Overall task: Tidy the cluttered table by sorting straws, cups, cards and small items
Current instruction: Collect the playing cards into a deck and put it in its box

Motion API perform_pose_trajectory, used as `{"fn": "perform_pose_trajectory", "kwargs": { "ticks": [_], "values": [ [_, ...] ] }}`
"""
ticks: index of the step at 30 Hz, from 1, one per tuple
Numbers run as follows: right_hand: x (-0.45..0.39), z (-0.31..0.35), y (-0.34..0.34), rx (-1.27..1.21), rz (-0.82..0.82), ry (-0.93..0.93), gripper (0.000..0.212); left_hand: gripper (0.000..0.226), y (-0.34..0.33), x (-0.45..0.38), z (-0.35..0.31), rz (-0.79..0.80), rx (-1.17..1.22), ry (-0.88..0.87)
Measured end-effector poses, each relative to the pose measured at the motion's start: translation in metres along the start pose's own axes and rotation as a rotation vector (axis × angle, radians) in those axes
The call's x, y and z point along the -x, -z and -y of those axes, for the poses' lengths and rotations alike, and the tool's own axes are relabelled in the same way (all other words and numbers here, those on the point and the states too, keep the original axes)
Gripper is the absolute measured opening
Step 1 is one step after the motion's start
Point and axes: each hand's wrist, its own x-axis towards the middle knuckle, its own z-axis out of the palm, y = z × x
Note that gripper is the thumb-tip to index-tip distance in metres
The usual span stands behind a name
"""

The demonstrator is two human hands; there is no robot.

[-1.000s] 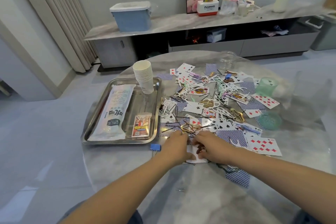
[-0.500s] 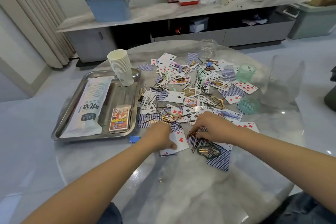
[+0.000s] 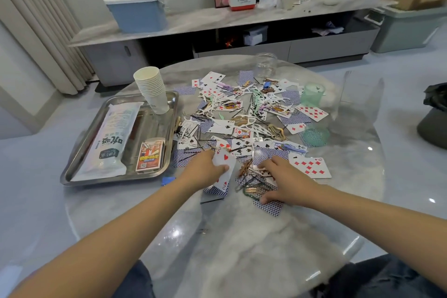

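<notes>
Playing cards, white floss picks, hairpins and clips lie scattered over the round marble table (image 3: 242, 249). My left hand (image 3: 204, 170) pinches a two of hearts card (image 3: 225, 163), lifted off the table at its near edge of the clutter. My right hand (image 3: 287, 182) lies spread over blue-backed cards (image 3: 269, 207), fingertips next to a heap of hairpins and clips (image 3: 251, 178). A steel tray (image 3: 72, 178) at the left holds a stack of paper cups (image 3: 152, 89), a white straw pack (image 3: 108, 143) and a card box (image 3: 150, 156).
A green cup (image 3: 313, 93), a green mesh lid (image 3: 315, 136) and a clear jar (image 3: 266, 65) stand on the far right part. A blue binder clip (image 3: 168, 180) lies by the tray's near corner. One loose hairpin (image 3: 211, 200) lies toward me.
My left hand has raised the two of hearts card from flat on the table. My right hand has slid closer to me onto the blue-backed cards. My head has shifted the view.
</notes>
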Motion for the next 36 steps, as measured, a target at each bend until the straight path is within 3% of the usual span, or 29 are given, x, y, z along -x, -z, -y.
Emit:
{"fn": "perform_pose_trajectory", "kwargs": {
  "ticks": [3,7,12,15,18,21,24,28,31,34,36],
  "values": [
    [0.002,-0.001,0.004,0.011,-0.038,0.021,0.078,0.031,0.000,0.007,0.000,-0.009,0.080,0.011],
    [0.009,-0.022,0.015,0.223,0.057,-0.006,0.078,0.048,-0.015,0.018,0.001,0.004,-0.076,-0.126],
    [0.008,-0.032,0.010,0.042,-0.013,-0.088,0.060,0.027,-0.026,0.019,-0.013,0.036,0.063,-0.136],
    [0.008,-0.034,0.017,-0.043,-0.042,-0.071,0.069,0.028,-0.027,0.015,-0.016,0.045,0.097,-0.103],
    [0.010,-0.046,0.032,0.112,-0.116,-0.198,0.085,0.028,-0.029,0.014,-0.016,0.063,0.114,-0.095],
    [0.014,-0.061,0.037,0.231,0.009,-0.397,0.098,0.026,-0.032,0.012,-0.020,0.079,0.120,-0.083],
    [0.011,-0.066,0.036,0.201,0.068,-0.409,0.093,0.030,-0.033,0.010,-0.023,0.094,0.148,-0.066],
    [0.008,-0.064,0.043,0.193,0.090,-0.367,0.068,0.028,-0.035,0.009,-0.024,0.103,0.180,-0.033],
    [0.009,-0.067,0.042,0.216,0.106,-0.404,0.076,0.026,-0.036,0.010,-0.025,0.111,0.196,-0.018],
    [0.013,-0.067,0.042,0.081,0.090,-0.457,0.096,0.024,-0.037,0.013,-0.026,0.139,0.257,0.016],
    [0.017,-0.063,0.041,-0.050,0.115,-0.459,0.091,0.023,-0.037,0.015,-0.027,0.145,0.366,0.082]
  ]
}}
